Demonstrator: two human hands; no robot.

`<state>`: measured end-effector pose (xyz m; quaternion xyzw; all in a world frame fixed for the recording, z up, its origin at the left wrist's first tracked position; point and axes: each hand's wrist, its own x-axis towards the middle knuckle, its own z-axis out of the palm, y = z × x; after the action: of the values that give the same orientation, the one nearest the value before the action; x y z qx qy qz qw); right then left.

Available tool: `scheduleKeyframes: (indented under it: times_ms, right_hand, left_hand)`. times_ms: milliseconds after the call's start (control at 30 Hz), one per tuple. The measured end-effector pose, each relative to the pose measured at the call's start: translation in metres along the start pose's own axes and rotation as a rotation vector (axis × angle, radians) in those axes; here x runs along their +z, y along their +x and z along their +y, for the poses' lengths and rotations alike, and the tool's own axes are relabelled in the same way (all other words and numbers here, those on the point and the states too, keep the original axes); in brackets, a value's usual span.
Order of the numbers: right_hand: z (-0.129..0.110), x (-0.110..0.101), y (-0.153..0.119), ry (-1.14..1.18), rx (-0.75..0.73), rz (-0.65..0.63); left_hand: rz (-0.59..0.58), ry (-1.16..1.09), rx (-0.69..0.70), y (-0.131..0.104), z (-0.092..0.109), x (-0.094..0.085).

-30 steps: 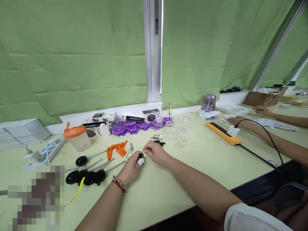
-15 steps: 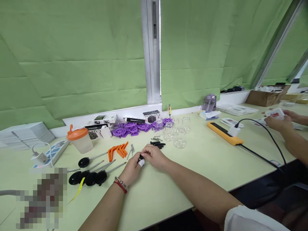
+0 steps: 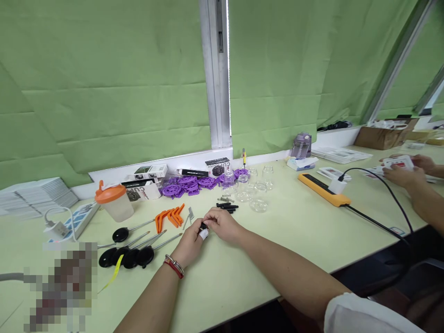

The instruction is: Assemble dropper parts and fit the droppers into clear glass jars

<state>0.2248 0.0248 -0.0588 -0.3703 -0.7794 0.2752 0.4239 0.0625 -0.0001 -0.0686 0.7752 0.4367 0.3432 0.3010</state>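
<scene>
Over the middle of the table, my left hand (image 3: pixel 190 244) and my right hand (image 3: pixel 222 225) meet, both closed on a small black part (image 3: pixel 203 226). Fingers cover most of that part, so its kind cannot be told. White wrapping covers one left fingertip. Just beyond the hands lie several black rod-like pieces (image 3: pixel 227 207), small springs (image 3: pixel 225 198) and thin metal pins (image 3: pixel 189 215). Orange angled pieces (image 3: pixel 169 218) are to their left. Nearer my left wrist, several black discs with metal rods (image 3: pixel 144 255) lie side by side.
Purple plastic parts (image 3: pixel 189 186) and clear cups (image 3: pixel 259 205) stand behind. An orange-lidded bottle (image 3: pixel 114 202) and a white power strip (image 3: pixel 81 220) are left. To the right lies a yellow power strip (image 3: pixel 324 190) with a black cable; a co-worker's hands (image 3: pixel 404 175) hold a white card-like item.
My hands stay together on the black part with hardly any movement. The view shifts slightly. At the right, the co-worker's hands and the white item have moved a little.
</scene>
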Motion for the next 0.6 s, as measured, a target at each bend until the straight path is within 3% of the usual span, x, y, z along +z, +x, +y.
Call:
scheduleKeyframes:
  times_ms: [600]
  right_hand:
    - [0.0015, 0.0005, 0.0004, 0.025, 0.007, -0.005]
  left_hand:
    - [-0.01, -0.001, -0.003, 0.0008, -0.0046, 0.0]
